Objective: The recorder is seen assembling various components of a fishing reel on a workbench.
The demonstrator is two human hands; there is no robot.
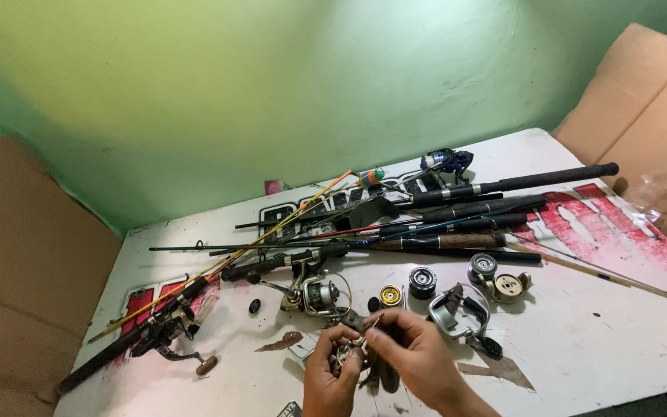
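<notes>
My left hand (326, 378) and my right hand (411, 355) meet low at the centre of the view, over the near edge of a white table (604, 340). Both hands hold a small metal fishing reel part (345, 357), the fingers pinching it from either side. A slim tool or pin sticks up between the fingertips. A silver spinning reel (314, 295) lies just beyond my hands. Much of the held part is hidden by my fingers.
Several black fishing rods (457, 208) lie across the table, with a yellow rod (233, 259) slanting left. Loose spools (422, 282), a gold spool (390, 295), a grey reel frame (457, 313) and another reel (171, 332) are scattered about. Cardboard sheets (642, 108) flank the table.
</notes>
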